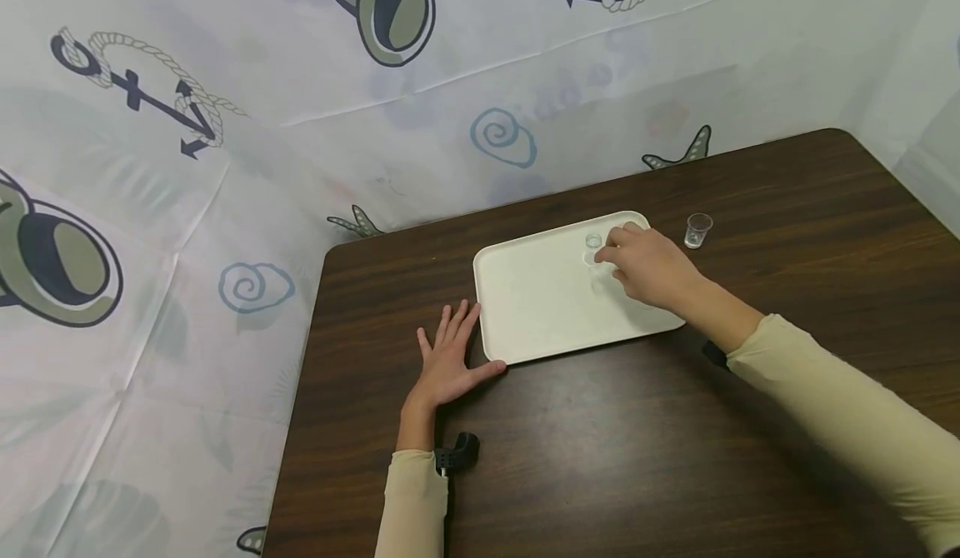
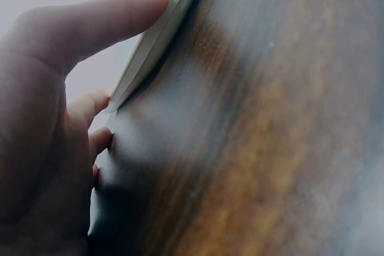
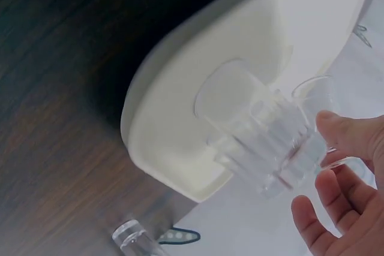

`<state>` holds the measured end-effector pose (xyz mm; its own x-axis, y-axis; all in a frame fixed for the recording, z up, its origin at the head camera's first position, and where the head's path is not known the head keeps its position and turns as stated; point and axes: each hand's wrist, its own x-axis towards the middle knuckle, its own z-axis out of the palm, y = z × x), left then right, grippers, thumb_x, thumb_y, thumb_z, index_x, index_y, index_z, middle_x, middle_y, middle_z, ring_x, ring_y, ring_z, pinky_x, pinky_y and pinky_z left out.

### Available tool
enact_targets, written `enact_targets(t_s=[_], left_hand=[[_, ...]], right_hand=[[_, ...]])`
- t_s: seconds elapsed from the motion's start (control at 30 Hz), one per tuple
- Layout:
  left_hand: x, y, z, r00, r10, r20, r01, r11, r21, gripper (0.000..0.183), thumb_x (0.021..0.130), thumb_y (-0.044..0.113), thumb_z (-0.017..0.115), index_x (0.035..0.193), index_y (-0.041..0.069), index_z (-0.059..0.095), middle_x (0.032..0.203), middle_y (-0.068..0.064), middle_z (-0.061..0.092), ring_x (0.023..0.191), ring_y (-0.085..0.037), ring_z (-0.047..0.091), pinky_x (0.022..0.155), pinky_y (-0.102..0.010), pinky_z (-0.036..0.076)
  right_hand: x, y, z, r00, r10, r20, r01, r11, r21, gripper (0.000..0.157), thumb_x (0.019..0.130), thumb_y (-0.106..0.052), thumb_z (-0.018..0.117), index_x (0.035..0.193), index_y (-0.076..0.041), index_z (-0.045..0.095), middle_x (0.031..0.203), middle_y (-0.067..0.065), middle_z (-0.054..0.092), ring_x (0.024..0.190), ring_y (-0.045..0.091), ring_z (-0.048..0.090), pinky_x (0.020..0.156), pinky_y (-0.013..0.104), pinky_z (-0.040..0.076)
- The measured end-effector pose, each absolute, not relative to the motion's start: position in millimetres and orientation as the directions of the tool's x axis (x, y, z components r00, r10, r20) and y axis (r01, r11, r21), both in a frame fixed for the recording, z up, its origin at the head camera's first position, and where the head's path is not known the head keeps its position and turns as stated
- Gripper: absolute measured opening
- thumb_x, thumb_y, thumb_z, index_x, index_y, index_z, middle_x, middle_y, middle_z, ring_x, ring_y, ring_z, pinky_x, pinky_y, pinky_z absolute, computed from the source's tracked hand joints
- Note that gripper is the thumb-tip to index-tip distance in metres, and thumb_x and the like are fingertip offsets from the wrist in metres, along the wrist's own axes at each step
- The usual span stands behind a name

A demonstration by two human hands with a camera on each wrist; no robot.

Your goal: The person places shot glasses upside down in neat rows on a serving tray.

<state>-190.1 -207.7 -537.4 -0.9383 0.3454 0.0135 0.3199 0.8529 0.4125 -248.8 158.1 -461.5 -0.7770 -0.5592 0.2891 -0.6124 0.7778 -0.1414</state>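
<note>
A white rectangular tray (image 1: 534, 308) lies on the dark table. My left hand (image 1: 447, 369) is spread at its near left corner, thumb on the front rim and a fingertip at the left side. Over the tray's right half, my right hand (image 1: 651, 268) has its fingers curled around a small clear shot glass (image 3: 313, 151), thumb on one side and fingers on the other. Several clear glasses overlap in the right wrist view, so their outlines are hard to separate. One clear glass (image 1: 593, 241) shows just left of the right fingertips in the head view.
Another clear shot glass (image 1: 697, 230) stands on the table (image 1: 795, 208), right of the tray. A white curtain (image 1: 420, 141) with sea motifs hangs behind the table and along its left side.
</note>
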Motion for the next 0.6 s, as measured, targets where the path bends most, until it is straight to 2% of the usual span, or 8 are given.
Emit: enact_targets(t_s=[0.33, 0.6], left_hand=[[-190.4, -206.4, -536.1, -0.939, 0.343, 0.005, 0.315, 0.855, 0.412, 0.101, 0.08, 0.071, 0.062, 0.159, 0.028, 0.015, 0.164, -0.003, 0.013, 0.15, -0.031, 0.002, 0.105, -0.073, -0.008], [-190.8, -207.3, -537.6, -0.939, 0.344, 0.013, 0.319, 0.855, 0.409, 0.099, 0.081, 0.07, 0.062, 0.159, 0.028, 0.016, 0.164, -0.004, 0.014, 0.15, -0.032, 0.002, 0.104, -0.074, -0.007]], right_hand=[[-250.8, 150.9, -474.9, -0.765, -0.591, 0.256, -0.618, 0.785, -0.038, 0.035, 0.078, 0.013, 0.068, 0.105, -0.008, 0.074, 0.103, 0.011, 0.061, 0.094, 0.03, 0.052, 0.066, 0.04, 0.045], [-251.0, 149.0, -478.6, -0.738, -0.624, 0.258, -0.633, 0.772, 0.057, 0.032, 0.079, 0.007, 0.07, 0.105, -0.011, 0.073, 0.105, 0.01, 0.059, 0.094, 0.029, 0.051, 0.074, 0.044, 0.042]])
